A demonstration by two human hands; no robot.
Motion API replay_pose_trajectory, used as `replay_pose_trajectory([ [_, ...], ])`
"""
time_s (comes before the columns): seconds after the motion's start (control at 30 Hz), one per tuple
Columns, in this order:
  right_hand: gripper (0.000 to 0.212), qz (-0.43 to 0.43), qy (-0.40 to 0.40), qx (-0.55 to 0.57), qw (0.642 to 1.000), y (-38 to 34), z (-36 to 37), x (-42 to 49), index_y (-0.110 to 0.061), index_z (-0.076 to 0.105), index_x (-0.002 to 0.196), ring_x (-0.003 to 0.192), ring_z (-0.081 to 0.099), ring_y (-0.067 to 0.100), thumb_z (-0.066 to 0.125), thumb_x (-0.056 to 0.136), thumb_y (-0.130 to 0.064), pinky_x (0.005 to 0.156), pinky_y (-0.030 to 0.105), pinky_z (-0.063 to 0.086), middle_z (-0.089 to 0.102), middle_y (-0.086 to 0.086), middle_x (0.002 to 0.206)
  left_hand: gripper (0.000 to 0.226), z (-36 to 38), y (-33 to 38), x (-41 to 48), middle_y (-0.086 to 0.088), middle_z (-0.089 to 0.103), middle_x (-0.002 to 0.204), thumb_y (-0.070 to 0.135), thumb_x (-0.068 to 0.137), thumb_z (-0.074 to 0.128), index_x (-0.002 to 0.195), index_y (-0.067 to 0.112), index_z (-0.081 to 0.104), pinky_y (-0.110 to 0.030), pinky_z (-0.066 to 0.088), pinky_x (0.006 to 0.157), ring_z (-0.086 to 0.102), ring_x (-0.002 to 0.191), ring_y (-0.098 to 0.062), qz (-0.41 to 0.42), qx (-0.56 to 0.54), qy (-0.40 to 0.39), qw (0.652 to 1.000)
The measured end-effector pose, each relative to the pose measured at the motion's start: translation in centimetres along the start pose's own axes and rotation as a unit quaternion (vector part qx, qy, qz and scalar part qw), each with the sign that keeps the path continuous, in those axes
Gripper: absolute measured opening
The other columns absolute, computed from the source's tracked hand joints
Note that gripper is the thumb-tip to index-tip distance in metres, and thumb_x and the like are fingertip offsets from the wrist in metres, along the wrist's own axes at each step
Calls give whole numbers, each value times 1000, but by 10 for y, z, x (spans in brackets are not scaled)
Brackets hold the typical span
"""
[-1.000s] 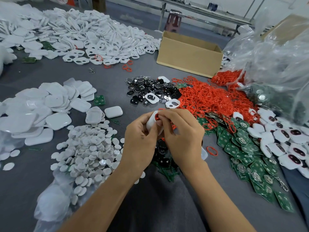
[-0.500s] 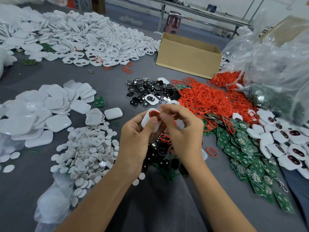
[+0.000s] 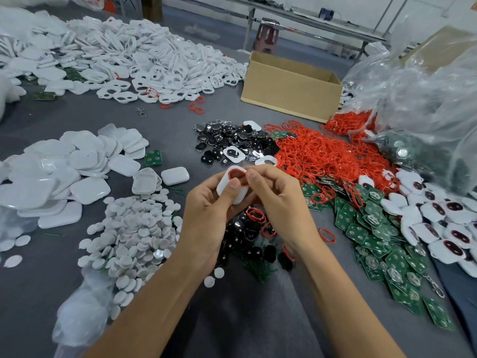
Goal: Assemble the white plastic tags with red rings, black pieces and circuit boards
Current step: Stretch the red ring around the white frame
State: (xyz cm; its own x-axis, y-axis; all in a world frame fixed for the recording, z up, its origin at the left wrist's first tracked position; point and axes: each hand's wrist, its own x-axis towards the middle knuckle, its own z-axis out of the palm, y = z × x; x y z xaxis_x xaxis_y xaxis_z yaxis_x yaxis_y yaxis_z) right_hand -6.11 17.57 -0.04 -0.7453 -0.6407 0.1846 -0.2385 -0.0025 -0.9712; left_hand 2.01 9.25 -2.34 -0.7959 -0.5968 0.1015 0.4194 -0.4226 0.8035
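White plastic tags point(image 3: 154, 60), loose stock: the largest heap, well beyond the left hand point(image 3: 209, 218). I logged no shift in it over the last second.

Red rings point(image 3: 322, 156): heap beyond and to the right of the right hand point(image 3: 278, 200). Unmoved.

Circuit boards point(image 3: 374, 228), green: spread to the right of the right hand. Unmoved.

Black pieces point(image 3: 227, 143): small pile just beyond both hands. Unmoved.

Hands: changed. A second before, they sat lower and closed over the work, so I saw little of it. They had since lifted away from the body, uncovering a small mixed pile point(image 3: 253, 233) of black pieces, rings and boards beneath them.

Held tag point(image 3: 222, 187): changed. It had come out from behind the fingers and sat between the two hands, its face turned toward my camera.

Ring on held tag point(image 3: 236, 171): changed. Earlier it was bunched under the fingertips; at this moment it traced the whole rim of the tag's opening. I judged the ring step finished or nearly so, with the black piece and the board still to fit on this unit.

Left hand, pose: curled round the held tag from below and left, thumb point(image 3: 233, 188) pressed flat on its face just under the ring.

Right hand, pose: fingers curled, index fingertip point(image 3: 251, 175) touching the ring's right side and, as far as I could tell, pinching the tag's upper right edge. Its other fingers were tucked behind, hidden from me.
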Motion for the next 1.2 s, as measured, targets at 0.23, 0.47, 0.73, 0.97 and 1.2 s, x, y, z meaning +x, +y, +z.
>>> replay_pose_trajectory([
  [0.23, 13, -279, 120, -249, 920, 3, 5, -3, -6, 74, 92, 85, 64, 14, 76, 80, -10, 77, 20, 50, 69, 5, 93, 21, 1, -3, -1, 1, 74, 82, 5, 98, 50, 109, 6, 68, -19, 55, 73, 70, 78, -7, -2, 10, 24, 1000],
  [0.47, 17, -264, 75, -326, 905, -4, -7, -1, -11, 76, 94, 75, 64, 15, 78, 77, -11, 71, 27, 51, 70, 1, 81, 24, 1, -3, -1, -6, 72, 89, 7, 100, 47, 106, 8, 69, -20, 55, 79, 68, 83, -8, -21, 4, 22, 1000],
  [0.73, 22, -197, 64, -238, 949, -12, -11, -1, -27, 70, 87, 66, 60, 8, 79, 74, -12, 65, 18, 51, 67, -11, 73, 25, 3, -4, -2, -4, 76, 93, 5, 100, 46, 101, 10, 71, -22, 57, 80, 71, 89, -11, -20, 15, 12, 1000],
  [0.97, 17, -252, 82, -277, 923, -6, -7, -1, -9, 72, 90, 70, 61, 12, 78, 75, -7, 68, 26, 51, 67, 1, 81, 25, 4, -3, -3, -6, 75, 94, 11, 97, 49, 100, 14, 73, -24, 57, 81, 70, 89, -12, -19, 4, 9, 1000],
  [1.2, 14, -273, 87, -275, 918, -2, -5, -2, -6, 72, 90, 71, 62, 13, 77, 76, -6, 68, 26, 52, 68, 2, 82, 24, 5, -2, -4, -8, 74, 93, 9, 98, 46, 107, 7, 69, -25, 57, 80, 70, 86, -13, -9, 9, 16, 1000],
])
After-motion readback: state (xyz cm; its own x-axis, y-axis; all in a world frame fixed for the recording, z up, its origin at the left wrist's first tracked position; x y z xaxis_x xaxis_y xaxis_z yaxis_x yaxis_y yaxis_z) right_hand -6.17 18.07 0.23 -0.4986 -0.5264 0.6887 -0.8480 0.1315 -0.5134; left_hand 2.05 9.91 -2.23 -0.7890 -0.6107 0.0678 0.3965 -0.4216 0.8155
